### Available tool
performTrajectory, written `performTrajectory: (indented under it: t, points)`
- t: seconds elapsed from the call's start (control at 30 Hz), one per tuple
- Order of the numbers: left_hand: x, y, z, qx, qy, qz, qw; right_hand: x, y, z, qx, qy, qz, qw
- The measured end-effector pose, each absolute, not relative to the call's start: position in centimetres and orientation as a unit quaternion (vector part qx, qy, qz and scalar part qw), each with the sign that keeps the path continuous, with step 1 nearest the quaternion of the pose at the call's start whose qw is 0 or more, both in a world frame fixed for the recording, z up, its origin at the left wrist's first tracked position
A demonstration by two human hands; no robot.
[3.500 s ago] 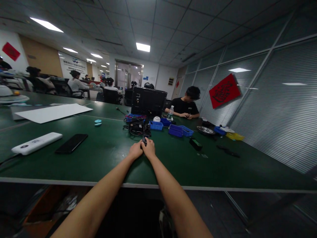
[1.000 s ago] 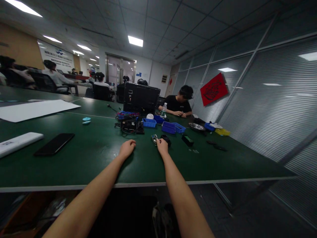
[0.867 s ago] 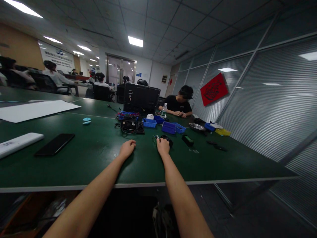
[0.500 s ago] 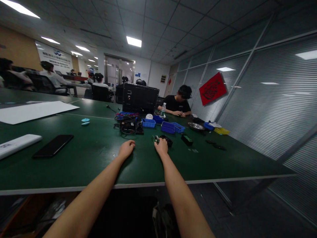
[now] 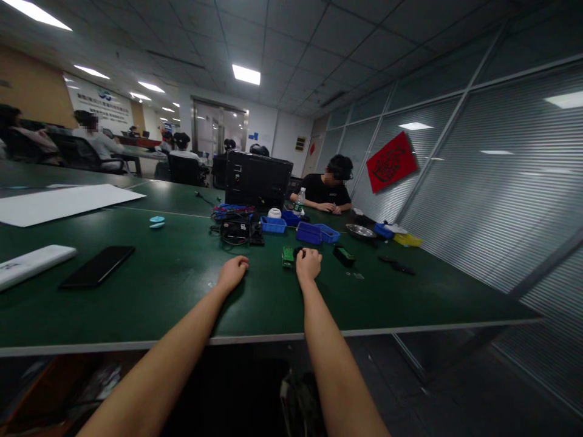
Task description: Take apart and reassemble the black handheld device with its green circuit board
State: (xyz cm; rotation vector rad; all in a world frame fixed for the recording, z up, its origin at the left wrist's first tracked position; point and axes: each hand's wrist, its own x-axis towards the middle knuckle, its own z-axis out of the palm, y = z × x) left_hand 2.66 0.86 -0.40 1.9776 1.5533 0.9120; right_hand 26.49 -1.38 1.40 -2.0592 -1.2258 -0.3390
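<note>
On the green table, my left hand [image 5: 233, 273] rests with its fingers curled in, and no object shows in it. My right hand [image 5: 309, 264] is closed over a black part [image 5: 298, 250], mostly hidden under the fingers. Just left of that hand lies a green circuit board [image 5: 288, 257], not touched by the fingers. A black case with a green board in it [image 5: 345, 255] sits to the right of my right hand.
Behind the hands are a black power unit with cables [image 5: 234, 230], blue bins [image 5: 309, 233], a bottle [image 5: 299, 200] and a monitor [image 5: 259, 180]. A black phone [image 5: 98, 267] lies left. Across the table sits a person [image 5: 325, 191].
My right hand has let go of the green circuit board and moved slightly right, onto the black part. The board now lies on the table. My left hand has stayed in place.
</note>
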Motion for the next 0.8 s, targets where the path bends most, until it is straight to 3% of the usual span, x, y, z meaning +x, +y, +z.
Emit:
performTrajectory:
  t: [0.47, 0.67, 0.8]
  points:
    - [2.6, 0.8, -0.5, 0.719, 0.565, 0.331, 0.232, 28.5, -1.3, 0.8, -0.855, -0.427, -0.112, 0.273]
    - [2.6, 0.7, -0.3, 0.718, 0.567, 0.331, 0.232, 29.5, -1.2, 0.4, -0.863, -0.385, -0.067, 0.321]
    - [2.6, 0.8, -0.4, 0.717, 0.57, 0.331, 0.228, 29.7, -1.2, 0.8, -0.827, -0.359, -0.082, 0.426]
